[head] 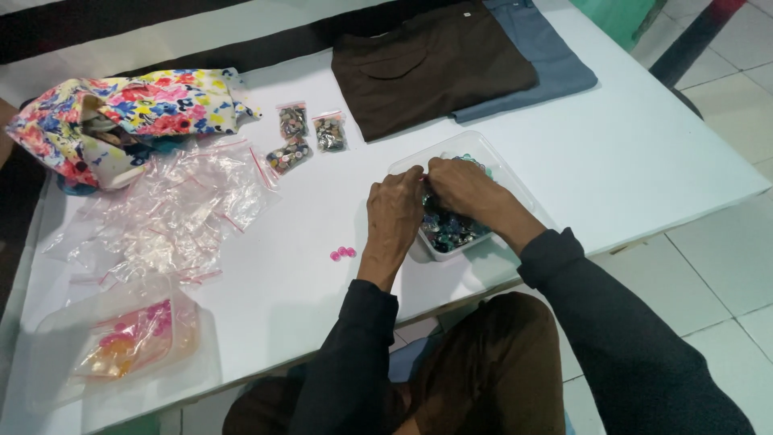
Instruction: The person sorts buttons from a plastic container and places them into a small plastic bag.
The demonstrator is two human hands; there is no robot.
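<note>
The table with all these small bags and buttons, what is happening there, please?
A person in dark sleeves sits at a white table. Both hands, the left hand and the right hand, are over a clear plastic container full of small dark and bluish buttons, fingers close together inside it. Three pink buttons lie beside it. Further left are a heap of empty zip bags, three filled small bags and a floral pouch.

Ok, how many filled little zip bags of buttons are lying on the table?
3, left of the brown garment: one at the back left, one at the back right, one in front. More may be hidden under the empty bags.
</note>
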